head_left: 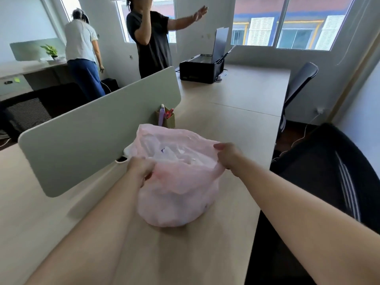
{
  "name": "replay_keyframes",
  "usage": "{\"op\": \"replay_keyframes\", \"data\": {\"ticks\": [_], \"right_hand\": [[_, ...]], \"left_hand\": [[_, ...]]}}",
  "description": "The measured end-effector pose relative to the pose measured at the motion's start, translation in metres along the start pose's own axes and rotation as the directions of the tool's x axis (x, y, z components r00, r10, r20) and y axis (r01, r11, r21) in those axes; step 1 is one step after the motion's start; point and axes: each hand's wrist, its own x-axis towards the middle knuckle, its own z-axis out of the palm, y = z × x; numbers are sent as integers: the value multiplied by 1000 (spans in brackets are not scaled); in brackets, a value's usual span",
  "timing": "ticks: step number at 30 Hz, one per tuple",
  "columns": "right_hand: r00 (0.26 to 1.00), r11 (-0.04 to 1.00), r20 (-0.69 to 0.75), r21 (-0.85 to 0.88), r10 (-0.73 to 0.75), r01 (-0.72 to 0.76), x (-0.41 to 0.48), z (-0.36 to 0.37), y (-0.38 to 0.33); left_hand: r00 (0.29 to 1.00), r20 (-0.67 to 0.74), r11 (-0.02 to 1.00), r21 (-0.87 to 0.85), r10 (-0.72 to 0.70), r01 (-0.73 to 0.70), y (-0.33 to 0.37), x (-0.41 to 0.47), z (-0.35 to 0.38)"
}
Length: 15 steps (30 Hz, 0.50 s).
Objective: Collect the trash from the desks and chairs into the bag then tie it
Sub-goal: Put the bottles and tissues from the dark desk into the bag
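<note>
A translucent pink plastic bag (176, 194) stands on the light wooden desk (226, 112), bulging with crumpled pale trash that shows through its open mouth. My left hand (139, 169) grips the bag's near left rim. My right hand (227, 156) pinches the right rim and pulls it outward. The bag's mouth is stretched open between the two hands. What lies in the bag's lower part is blurred by the plastic.
A grey-green divider panel (98, 130) runs along the desk's left. A brown pen holder (166, 118) stands behind the bag. A black printer (202, 68) sits at the far end. Black chairs (320, 182) stand on the right. Two people (152, 38) stand beyond the divider.
</note>
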Motion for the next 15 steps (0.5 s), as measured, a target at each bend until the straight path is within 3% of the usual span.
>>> {"op": "replay_keyframes", "data": {"ticks": [4, 8, 15], "right_hand": [[994, 959, -104, 277, -36, 64, -59, -40, -20], [969, 915, -203, 348, -140, 205, -137, -97, -33], [875, 850, -470, 408, -116, 332, -237, -201, -22]], "left_hand": [[962, -37, 933, -239, 269, -270, 47, -73, -10], [882, 94, 858, -300, 462, -418, 85, -162, -16], [793, 176, 798, -311, 583, -517, 125, -265, -7]]}}
